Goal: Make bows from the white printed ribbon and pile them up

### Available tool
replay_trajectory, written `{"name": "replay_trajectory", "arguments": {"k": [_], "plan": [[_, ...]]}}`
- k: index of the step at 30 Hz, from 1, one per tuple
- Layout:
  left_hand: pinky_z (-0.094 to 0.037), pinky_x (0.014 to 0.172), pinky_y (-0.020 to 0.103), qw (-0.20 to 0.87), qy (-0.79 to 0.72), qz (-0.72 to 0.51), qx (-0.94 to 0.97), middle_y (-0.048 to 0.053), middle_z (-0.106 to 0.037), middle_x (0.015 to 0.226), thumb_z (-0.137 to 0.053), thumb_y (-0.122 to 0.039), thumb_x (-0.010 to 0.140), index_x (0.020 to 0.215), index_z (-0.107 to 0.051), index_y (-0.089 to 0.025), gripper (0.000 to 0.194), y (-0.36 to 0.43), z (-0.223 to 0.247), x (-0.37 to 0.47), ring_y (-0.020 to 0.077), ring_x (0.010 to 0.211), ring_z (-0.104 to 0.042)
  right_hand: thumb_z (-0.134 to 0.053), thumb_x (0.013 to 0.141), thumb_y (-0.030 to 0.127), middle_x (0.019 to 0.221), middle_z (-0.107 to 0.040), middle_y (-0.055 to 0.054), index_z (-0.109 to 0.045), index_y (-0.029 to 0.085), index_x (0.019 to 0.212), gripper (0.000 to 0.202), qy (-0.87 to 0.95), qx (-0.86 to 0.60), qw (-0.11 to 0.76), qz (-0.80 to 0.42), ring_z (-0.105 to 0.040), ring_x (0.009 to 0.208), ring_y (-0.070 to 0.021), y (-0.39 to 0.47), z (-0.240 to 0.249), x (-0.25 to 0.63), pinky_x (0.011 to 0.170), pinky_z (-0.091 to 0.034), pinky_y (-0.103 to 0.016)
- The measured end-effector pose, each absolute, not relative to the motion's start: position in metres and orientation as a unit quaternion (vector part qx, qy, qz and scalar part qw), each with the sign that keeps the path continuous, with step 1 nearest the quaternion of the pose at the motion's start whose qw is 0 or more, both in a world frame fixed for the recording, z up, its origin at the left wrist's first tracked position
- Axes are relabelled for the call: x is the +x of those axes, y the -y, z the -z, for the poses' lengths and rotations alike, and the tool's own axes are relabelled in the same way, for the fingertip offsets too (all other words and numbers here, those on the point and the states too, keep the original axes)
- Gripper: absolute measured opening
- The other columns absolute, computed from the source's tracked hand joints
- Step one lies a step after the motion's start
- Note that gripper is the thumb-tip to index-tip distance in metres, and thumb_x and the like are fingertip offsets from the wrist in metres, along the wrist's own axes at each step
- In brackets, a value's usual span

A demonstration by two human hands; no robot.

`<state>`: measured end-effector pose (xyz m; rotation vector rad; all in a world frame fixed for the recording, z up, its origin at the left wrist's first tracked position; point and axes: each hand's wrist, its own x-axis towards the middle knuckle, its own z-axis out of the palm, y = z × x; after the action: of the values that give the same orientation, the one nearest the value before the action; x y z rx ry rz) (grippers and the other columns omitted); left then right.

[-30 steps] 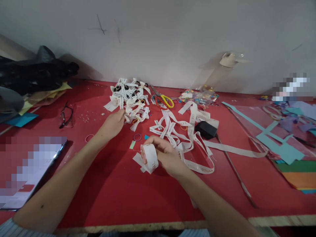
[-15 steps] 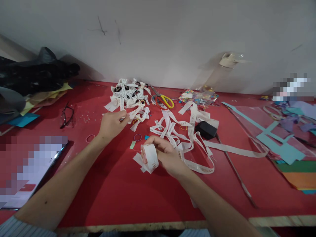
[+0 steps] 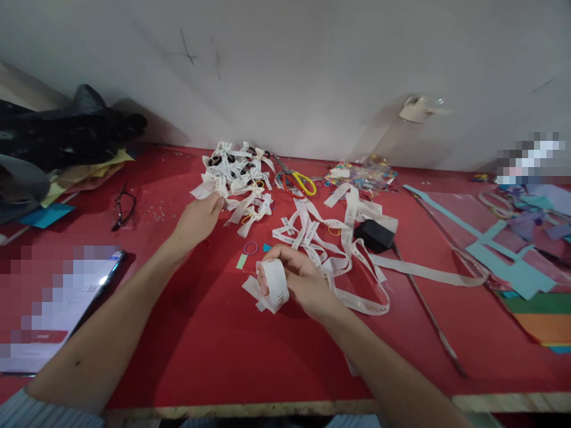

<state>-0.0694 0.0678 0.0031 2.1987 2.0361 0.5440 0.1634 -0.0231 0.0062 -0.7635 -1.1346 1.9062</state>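
Note:
My right hand [image 3: 297, 276] is closed around a looped piece of white printed ribbon [image 3: 276, 288], its cut ends poking out below the fingers. Over on the left, my left hand [image 3: 198, 220] has its fingers pressed together at the near edge of a pile of white ribbon bows on hair ties [image 3: 236, 169]; what its fingertips hold, if anything, is hidden. A purple hair tie [image 3: 250, 248] lies between the hands. Beyond my right hand, long printed ribbons [image 3: 348, 238] lie tangled on the red table [image 3: 214, 356].
Scissors with red and yellow handles [image 3: 301, 183] lie behind the ribbons, near a clear bottle [image 3: 401, 134]. A black object [image 3: 375, 236] sits among the ribbon. Eyeglasses [image 3: 124, 207] and a phone [image 3: 84, 309] are at left; coloured sheets [image 3: 535, 318] at right.
My left hand has moved slightly left and away from me, along the pile's near edge. My right hand keeps the ribbon loop in about the same place.

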Motion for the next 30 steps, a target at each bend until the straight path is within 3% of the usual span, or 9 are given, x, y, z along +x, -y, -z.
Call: {"name": "replay_trajectory", "arguments": {"k": [7,9,11,13,15,18,21,26,30], "plan": [[-0.041,0.066,0.028,0.111,-0.670,-0.173,0.714,0.007,-0.069,0.083,-0.036,-0.020,0.091,0.116,-0.054,-0.019,0.031,-0.066,-0.003,-0.074,0.0199,0.073,-0.062,-0.069,0.080,0.035,0.064,-0.061,0.002,-0.059,0.019,0.078,0.019,0.444,-0.298,0.386,-0.752,-0.054,0.052,-0.0100,0.023,-0.004,0.164,0.049,-0.041,-0.022],[-0.045,0.075,0.033,0.065,-0.671,-0.169,0.719,0.011,-0.068,0.096,-0.041,-0.023,0.091,0.129,-0.048,-0.019,0.039,-0.061,-0.008,-0.070,0.0246,0.088,-0.063,-0.069,0.081,0.035,0.064,-0.061,0.002,-0.059,0.020,0.078,0.018,0.451,-0.299,0.392,-0.744,-0.054,0.054,-0.0104,0.022,-0.003,0.163,0.050,-0.041,-0.022],[-0.041,0.092,0.045,-0.063,-0.668,-0.192,0.716,0.017,-0.057,0.125,-0.049,-0.029,0.088,0.128,-0.053,-0.020,0.041,-0.054,-0.015,-0.063,0.0348,0.116,-0.052,-0.067,0.082,0.034,0.066,-0.061,0.001,-0.060,0.020,0.078,0.016,0.463,-0.307,0.410,-0.723,-0.054,0.056,-0.0106,0.022,-0.003,0.164,0.052,-0.041,-0.023],[-0.032,0.103,0.052,-0.091,-0.624,-0.225,0.743,0.015,-0.044,0.140,-0.054,-0.032,0.086,0.119,-0.060,-0.022,0.035,-0.047,-0.023,-0.052,0.0388,0.132,-0.035,-0.065,0.083,0.031,0.070,-0.062,0.001,-0.063,0.020,0.079,0.012,0.481,-0.330,0.443,-0.681,-0.054,0.059,-0.0105,0.022,-0.003,0.164,0.054,-0.042,-0.022],[-0.034,0.105,0.047,0.015,-0.545,-0.250,0.800,0.013,-0.052,0.132,-0.052,-0.028,0.085,0.105,-0.065,-0.019,0.025,-0.037,-0.029,-0.038,0.0320,0.127,-0.042,-0.063,0.084,0.025,0.075,-0.063,0.001,-0.065,0.021,0.082,0.005,0.507,-0.361,0.488,-0.611,-0.056,0.064,-0.0110,0.022,-0.004,0.166,0.058,-0.043,-0.023],[-0.048,0.085,0.033,0.362,-0.456,-0.218,0.783,0.005,-0.067,0.091,-0.042,-0.017,0.084,0.089,-0.064,-0.017,0.023,-0.020,-0.031,-0.013,0.0183,0.088,-0.060,-0.058,0.085,0.017,0.085,-0.065,-0.001,-0.069,0.024,0.088,0.014,0.565,-0.400,0.546,-0.472,-0.060,0.080,-0.0148,0.021,-0.006,0.169,0.071,-0.046,-0.027],[-0.048,0.079,0.028,0.586,-0.375,-0.233,0.679,0.003,-0.067,0.091,-0.045,-0.021,0.083,0.088,-0.064,-0.017,0.020,-0.003,-0.027,0.009,0.0154,0.083,-0.059,-0.056,0.086,0.013,0.091,-0.064,-0.002,-0.071,0.026,0.092,0.021,0.618,-0.422,0.554,-0.364,-0.060,0.088,-0.0179,0.020,-0.008,0.173,0.077,-0.045,-0.031],[-0.040,0.053,0.023,0.798,-0.283,-0.163,0.506,0.000,-0.058,0.064,-0.049,-0.025,0.083,0.093,-0.061,-0.016,0.018,0.009,-0.021,0.017,0.0094,0.051,-0.047,-0.058,0.086,0.018,0.093,-0.064,-0.003,-0.072,0.026,0.094,0.018,0.621,-0.445,0.546,-0.344,-0.060,0.084,-0.0174,0.015,-0.005,0.176,0.072,-0.046,-0.030],[-0.031,0.050,0.021,0.811,-0.235,-0.159,0.513,-0.006,-0.035,0.054,-0.052,-0.024,0.085,0.082,-0.064,-0.014,0.015,0.008,-0.029,0.009,0.0065,0.048,-0.028,-0.058,0.086,0.020,0.091,-0.065,-0.003,-0.070,0.023,0.091,0.014,0.583,-0.485,0.557,-0.337,-0.060,0.084,-0.0167,0.007,-0.003,0.178,0.071,-0.046,-0.028]]}}
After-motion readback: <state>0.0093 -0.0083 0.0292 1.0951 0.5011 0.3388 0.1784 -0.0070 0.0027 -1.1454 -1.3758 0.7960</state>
